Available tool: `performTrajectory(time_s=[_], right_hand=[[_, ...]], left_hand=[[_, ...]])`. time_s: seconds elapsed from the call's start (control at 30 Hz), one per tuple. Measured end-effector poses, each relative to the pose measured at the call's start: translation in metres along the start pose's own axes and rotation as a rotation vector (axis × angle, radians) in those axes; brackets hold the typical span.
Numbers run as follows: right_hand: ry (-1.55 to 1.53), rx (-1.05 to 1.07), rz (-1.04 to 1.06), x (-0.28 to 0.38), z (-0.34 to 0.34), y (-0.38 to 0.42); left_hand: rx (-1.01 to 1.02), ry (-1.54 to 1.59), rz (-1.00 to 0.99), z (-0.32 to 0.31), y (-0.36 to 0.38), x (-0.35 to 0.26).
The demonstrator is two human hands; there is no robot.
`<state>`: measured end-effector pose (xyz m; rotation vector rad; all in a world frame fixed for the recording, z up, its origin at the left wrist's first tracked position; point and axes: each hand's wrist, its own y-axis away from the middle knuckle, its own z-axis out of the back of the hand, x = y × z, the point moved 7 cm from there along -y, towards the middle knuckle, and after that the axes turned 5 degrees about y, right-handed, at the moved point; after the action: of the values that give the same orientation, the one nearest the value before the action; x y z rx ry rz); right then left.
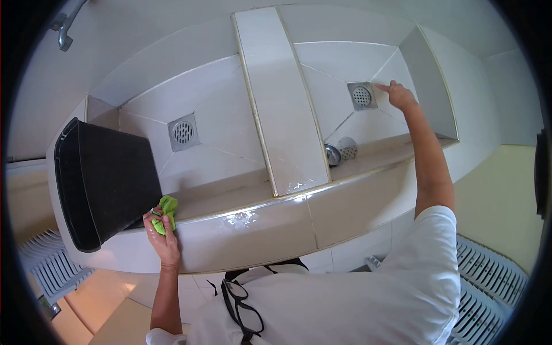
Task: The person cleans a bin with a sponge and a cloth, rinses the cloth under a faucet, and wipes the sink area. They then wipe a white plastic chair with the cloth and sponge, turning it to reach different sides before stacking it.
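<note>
My left hand is closed around a bright green cloth at the front rim of the tiled sink, beside a black plastic bin. My right hand reaches into the right basin with its index finger stretched out and its other fingers bent. That fingertip is at the edge of the square metal floor drain; whether it touches is hard to tell. Nothing shows in this hand. Nearer me in the same basin are a perforated round strainer and a shiny round metal piece.
A tiled divider separates the basins. The left basin has its own drain. A tap juts from the wall at upper left. Grey slatted racks stand at lower right, with another rack at lower left. Glasses hang from my shirt.
</note>
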<state>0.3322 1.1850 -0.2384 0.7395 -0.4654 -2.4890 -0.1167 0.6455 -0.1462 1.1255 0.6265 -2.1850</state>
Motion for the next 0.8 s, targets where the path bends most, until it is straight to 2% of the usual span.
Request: performTrajectory(time_s=[0.03,0.07,0.1,0.17,0.2,0.27,0.3,0.37,0.4,0.43,0.47,0.53,0.6,0.67,0.73,0.77,0.8], right_hand=[[-0.13,-0.023,0.037,-0.011,-0.009,-0.013],[-0.298,-0.014,0.165,-0.008,-0.009,-0.017],[-0.301,-0.006,0.156,-0.012,-0.016,-0.016],[-0.827,0.42,-0.194,-0.002,-0.004,0.024],[-0.831,0.421,-0.203,-0.008,-0.021,0.022],[-0.379,0.02,0.032,-0.014,-0.024,0.008],[-0.379,0.01,0.022,-0.022,-0.025,0.007],[-0.517,-0.582,-0.361,-0.072,0.049,0.025],[-0.614,-0.785,-0.413,-0.089,0.093,0.04],[-0.71,-0.989,-0.455,-0.102,0.138,0.059],[-0.702,-1.04,-0.464,-0.105,0.181,0.071],[-0.97,-1.531,-0.341,-0.107,0.258,0.121],[-1.011,-1.564,-0.33,-0.107,0.308,0.134],[-0.59,-1.819,-0.365,-0.116,0.34,0.126],[-0.021,-1.645,-0.535,-0.195,0.317,0.012],[-0.033,-1.598,-0.527,-0.218,0.31,-0.02],[-0.345,-1.668,-0.458,-0.252,0.315,-0.031]], left_hand=[[-0.001,0.008,-0.004,0.0,0.0,-0.001],[0.01,0.008,-0.004,0.0,0.0,-0.001],[0.012,-0.014,-0.015,0.0,-0.001,-0.001],[0.024,-0.033,-0.029,-0.001,-0.001,-0.002],[0.014,-0.019,-0.019,-0.002,-0.001,-0.004],[0.006,0.0,-0.015,0.0,0.0,-0.005],[0.017,-0.065,0.038,0.002,0.003,-0.001],[0.01,-0.089,0.038,0.002,0.001,-0.005],[0.019,-0.066,0.023,0.001,0.0,-0.008],[0.035,-0.101,-0.024,0.001,-0.001,-0.01],[0.011,-0.063,-0.016,0.002,-0.001,-0.007],[0.024,-0.065,-0.059,0.002,-0.002,-0.01],[0.027,-0.075,-0.081,0.001,-0.005,-0.015],[0.036,-0.084,-0.064,0.002,-0.001,-0.015],[0.044,-0.073,-0.014,0.003,0.0,-0.013],[0.039,-0.049,0.022,0.003,0.001,-0.008],[0.041,-0.039,0.041,0.002,0.001,-0.003]])
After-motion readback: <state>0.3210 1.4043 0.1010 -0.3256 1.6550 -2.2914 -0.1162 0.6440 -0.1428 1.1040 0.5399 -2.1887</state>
